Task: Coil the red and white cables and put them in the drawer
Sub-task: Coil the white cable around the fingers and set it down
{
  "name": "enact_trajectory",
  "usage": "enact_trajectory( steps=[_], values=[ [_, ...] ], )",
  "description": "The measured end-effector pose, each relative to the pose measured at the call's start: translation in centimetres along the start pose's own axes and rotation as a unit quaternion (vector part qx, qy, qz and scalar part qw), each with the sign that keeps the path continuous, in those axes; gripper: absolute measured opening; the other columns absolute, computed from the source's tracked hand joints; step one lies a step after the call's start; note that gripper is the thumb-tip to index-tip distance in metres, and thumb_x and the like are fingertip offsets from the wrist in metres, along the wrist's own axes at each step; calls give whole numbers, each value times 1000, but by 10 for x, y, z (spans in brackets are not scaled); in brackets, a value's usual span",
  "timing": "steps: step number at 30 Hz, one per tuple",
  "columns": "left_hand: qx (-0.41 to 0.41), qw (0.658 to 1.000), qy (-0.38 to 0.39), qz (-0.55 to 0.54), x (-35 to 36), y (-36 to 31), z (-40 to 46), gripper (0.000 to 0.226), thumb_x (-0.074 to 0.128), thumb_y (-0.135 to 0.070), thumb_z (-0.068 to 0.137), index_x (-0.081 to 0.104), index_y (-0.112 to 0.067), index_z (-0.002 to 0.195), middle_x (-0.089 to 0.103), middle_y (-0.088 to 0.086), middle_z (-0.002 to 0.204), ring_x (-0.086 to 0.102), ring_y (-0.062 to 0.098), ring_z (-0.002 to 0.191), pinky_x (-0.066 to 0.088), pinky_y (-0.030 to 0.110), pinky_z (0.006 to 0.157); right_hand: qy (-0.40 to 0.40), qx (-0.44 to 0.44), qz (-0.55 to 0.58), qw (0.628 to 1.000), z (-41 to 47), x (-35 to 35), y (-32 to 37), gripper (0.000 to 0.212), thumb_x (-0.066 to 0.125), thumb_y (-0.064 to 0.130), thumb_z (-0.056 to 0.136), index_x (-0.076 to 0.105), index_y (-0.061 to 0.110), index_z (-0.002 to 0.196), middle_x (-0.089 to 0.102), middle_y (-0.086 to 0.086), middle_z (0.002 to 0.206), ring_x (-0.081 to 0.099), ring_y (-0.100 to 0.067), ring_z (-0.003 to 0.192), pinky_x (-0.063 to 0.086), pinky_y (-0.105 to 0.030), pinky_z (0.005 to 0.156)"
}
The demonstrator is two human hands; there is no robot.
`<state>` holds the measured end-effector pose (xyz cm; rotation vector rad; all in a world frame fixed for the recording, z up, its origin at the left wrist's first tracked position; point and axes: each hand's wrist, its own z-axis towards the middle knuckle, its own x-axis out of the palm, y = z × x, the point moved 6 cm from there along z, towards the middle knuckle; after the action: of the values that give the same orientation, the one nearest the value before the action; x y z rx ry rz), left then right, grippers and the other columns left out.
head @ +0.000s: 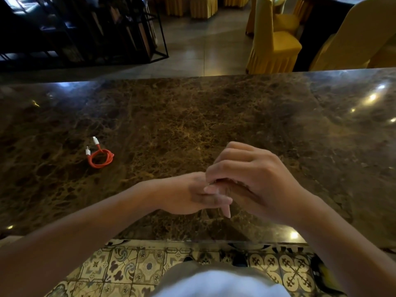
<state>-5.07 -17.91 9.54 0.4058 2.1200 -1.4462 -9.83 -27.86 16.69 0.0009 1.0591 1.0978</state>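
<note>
A thin red cable (100,158) with white plugs lies wound in a small round coil on the polished brown marble counter (192,116), toward its left side, both plug ends sticking out toward the far edge. Well to its right, near the front edge, the left hand (192,195) and right hand (250,179) meet above the counter, fingers curled and overlapping; motion blur hides whether they grasp anything.

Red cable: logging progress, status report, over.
Red cable coiled, lying on marble counter, untouched. Left hand and right hand together, blurred; contents unclear. Nothing obstructing.
</note>
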Motion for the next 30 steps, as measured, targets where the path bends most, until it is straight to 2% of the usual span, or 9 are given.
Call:
enact_trajectory(
  steps=[2,4,8,11,14,18,24,26,30],
  values=[
    [20,998,-51,-12,-2,-4,-1,21,51,-18,107,67,-31,105,58,-27,99,57,-12,97,43,7,83,-26,14,29,999,0,-2,-2,16,66,16,99,76,4,98,72,-2,95,63,-11,85,47,-17,80],
    [39,996,-74,23,-1,-4,-2,21,50,-24,108,69,-31,109,58,-25,109,56,-8,110,44,14,94,-93,79,114,986,-5,-11,-16,13,68,14,96,73,2,96,71,-3,90,66,-12,78,52,-24,70],
    [41,986,-147,74,-18,-2,-5,29,51,-23,107,63,-19,133,56,-14,133,49,-1,129,40,21,108,-236,188,315,900,-17,-11,-41,10,65,12,97,67,2,97,67,-7,81,62,-16,66,50,-32,59],
    [3,973,-205,103,-25,1,-4,70,49,-35,103,17,-17,163,48,-10,152,41,5,142,29,25,120,-275,311,398,818,-26,9,-58,15,66,20,98,70,7,92,61,-4,74,53,-16,63,44,-30,53],
    [-11,947,-249,203,-27,-2,-6,88,54,-37,101,-6,-13,161,44,2,158,37,18,146,32,31,118,-231,427,451,749,-34,30,-72,21,65,30,96,73,17,81,55,-1,66,46,-14,58,36,-28,51],
    [-27,914,-260,311,-23,-13,-5,94,57,-43,100,-3,0,160,43,15,157,47,24,138,31,23,108,-198,476,379,769,-36,34,-73,27,63,33,100,70,15,83,55,-1,62,46,-13,52,37,-25,45],
    [-33,904,-261,338,-25,-12,-3,94,48,-50,98,-4,-4,161,61,10,133,65,20,106,60,35,83,-250,448,245,823,-36,27,-72,10,69,24,98,71,15,93,69,0,71,62,-15,60,50,-29,50],
    [-45,909,-254,327,-25,-9,-2,95,50,-49,98,-6,-5,161,60,9,133,64,20,109,59,36,85,-247,439,262,823,-38,30,-71,11,67,21,100,76,16,96,75,-3,78,70,-19,68,57,-35,57],
    [-82,928,-228,282,-26,1,-2,99,55,-47,99,-11,-8,161,51,7,151,53,18,133,47,29,108,-190,417,270,847,-36,35,-64,18,66,17,100,78,18,113,79,1,99,75,-14,91,62,-35,76]
  ],
)
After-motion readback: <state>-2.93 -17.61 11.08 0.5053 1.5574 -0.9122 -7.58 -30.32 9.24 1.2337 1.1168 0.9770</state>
